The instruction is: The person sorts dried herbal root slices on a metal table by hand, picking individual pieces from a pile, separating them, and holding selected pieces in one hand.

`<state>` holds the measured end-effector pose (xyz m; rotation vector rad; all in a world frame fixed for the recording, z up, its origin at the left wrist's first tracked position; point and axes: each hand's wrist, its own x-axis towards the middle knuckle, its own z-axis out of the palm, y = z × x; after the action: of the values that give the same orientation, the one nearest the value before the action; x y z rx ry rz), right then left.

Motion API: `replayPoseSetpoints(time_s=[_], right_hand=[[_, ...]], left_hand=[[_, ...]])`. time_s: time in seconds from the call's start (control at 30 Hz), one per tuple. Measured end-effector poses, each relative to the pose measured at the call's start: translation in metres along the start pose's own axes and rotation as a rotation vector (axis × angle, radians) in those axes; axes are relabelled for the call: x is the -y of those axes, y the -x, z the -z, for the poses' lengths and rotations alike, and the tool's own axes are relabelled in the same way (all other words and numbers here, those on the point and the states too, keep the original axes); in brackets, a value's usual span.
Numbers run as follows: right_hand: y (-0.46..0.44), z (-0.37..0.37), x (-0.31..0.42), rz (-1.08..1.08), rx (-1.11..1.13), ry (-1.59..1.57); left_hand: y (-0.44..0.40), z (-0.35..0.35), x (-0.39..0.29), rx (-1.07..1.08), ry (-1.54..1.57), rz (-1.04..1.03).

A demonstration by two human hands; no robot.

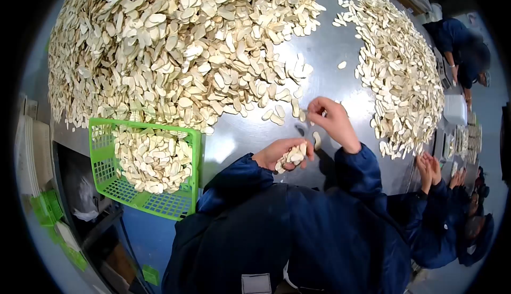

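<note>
My left hand (273, 153) is cupped, palm up, around a handful of pale, oval dried slices (290, 158). Just ahead and to the right, my right hand (333, 122) is held over the metal table with its fingers curled toward the thumb; what they pinch, if anything, is too small to make out. A few loose slices (277, 119) lie on the table by its fingertips, and another single slice (317, 140) is between the two hands. The large heap of slices (175, 43) spreads across the table ahead and to the left.
A green plastic basket (197, 161) with slices in it stands tilted at the table's left edge. A second heap (399, 75) runs along the right. Co-workers' hands (428, 170) show at the right, and another person (460, 43) stands at the far right beside a white container (455, 109).
</note>
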<state>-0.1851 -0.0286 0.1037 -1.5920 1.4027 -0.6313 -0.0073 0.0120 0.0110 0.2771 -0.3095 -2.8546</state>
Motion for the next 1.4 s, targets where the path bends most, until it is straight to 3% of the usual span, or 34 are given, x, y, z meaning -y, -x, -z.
replayPoseSetpoints(time_s=[0.07,0.13,0.27,0.53,0.67,0.73,0.83,0.87,0.93,0.97,1.0,1.07,1.13,1.23,1.4], right_hand=[[-0.016,-0.023,-0.015,0.072,-0.188,0.149],[-0.022,-0.049,-0.017,0.241,-0.248,0.3],[-0.028,-0.07,-0.018,0.326,-0.279,0.427],[-0.023,-0.079,-0.021,0.687,-0.034,0.515],[0.004,-0.038,-0.058,0.635,-0.3,0.71],[0.013,0.0,-0.074,0.503,-0.411,0.683],[0.017,0.059,-0.109,0.213,-0.617,0.909],[0.014,0.071,-0.11,0.247,-0.677,1.003],[-0.002,0.067,-0.098,0.278,-0.751,0.844],[-0.012,0.059,-0.092,0.302,-0.694,0.767],[-0.024,0.038,-0.084,0.205,-0.616,0.402],[-0.047,-0.004,-0.047,0.239,-0.403,0.175],[-0.067,-0.043,-0.021,0.352,-0.295,0.215],[-0.083,-0.07,0.008,0.337,-0.157,0.479],[-0.081,-0.06,-0.008,0.342,-0.003,0.6]], left_hand=[[0.005,-0.009,-0.003,0.008,-0.054,0.058],[0.008,-0.008,-0.004,0.103,-0.142,0.1],[0.01,-0.014,-0.005,0.091,-0.18,0.101],[0.018,-0.021,-0.004,0.237,-0.363,0.2],[0.012,-0.008,0.0,0.162,-0.182,0.106],[0.006,-0.005,-0.004,0.075,-0.018,0.122],[0.001,-0.001,0.0,0.089,0.098,0.006],[0.0,0.0,0.0,0.09,0.123,-0.004],[0.0,0.002,0.001,0.064,0.168,-0.036],[0.0,0.003,0.002,0.04,0.188,-0.052],[-0.001,0.006,0.003,0.015,0.208,-0.066],[-0.004,0.013,0.004,0.043,0.195,-0.1],[-0.002,0.009,0.003,-0.008,0.203,-0.092],[-0.003,0.009,0.004,0.008,0.179,-0.043],[-0.002,0.008,0.0,0.041,0.142,-0.036]])
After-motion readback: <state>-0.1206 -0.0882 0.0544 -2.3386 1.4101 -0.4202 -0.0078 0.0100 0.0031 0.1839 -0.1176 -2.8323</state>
